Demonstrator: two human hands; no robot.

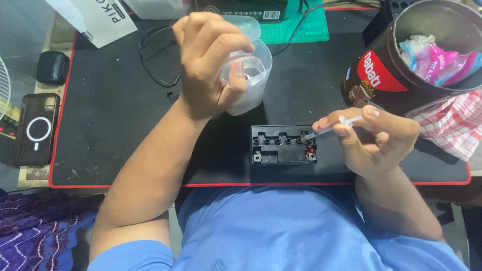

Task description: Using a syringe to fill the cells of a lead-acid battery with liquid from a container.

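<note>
- A small black battery (283,144) lies on a black bench mat (115,105) edged in red, just below the centre of the frame. Its long axis runs left to right across the picture, and its top faces the camera with a row of small filler holes.
- The right hand (374,143), at centre right, pinches a thin clear syringe (329,129) between thumb and fingers. The syringe slants from the hand down and to the left, and its tip meets the top of the battery near the right end of the row of holes.
- The left hand (208,65), in the upper middle of the frame, grasps a translucent plastic cup (251,78) from the side, held above the battery and well apart from it. The cup's open mouth faces the camera; its lid hangs open behind it.
- The battery sits between the two forearms, below the left hand and just left of the right hand.
- At upper right a dark round tin (386,75) tilts toward the camera, with pink and blue wrappers inside, beside a red-and-white checked cloth (449,130).
- At the left edge lie a phone (37,129) and a small dark case (52,68). A black cable (150,65) loops at upper left.
</note>
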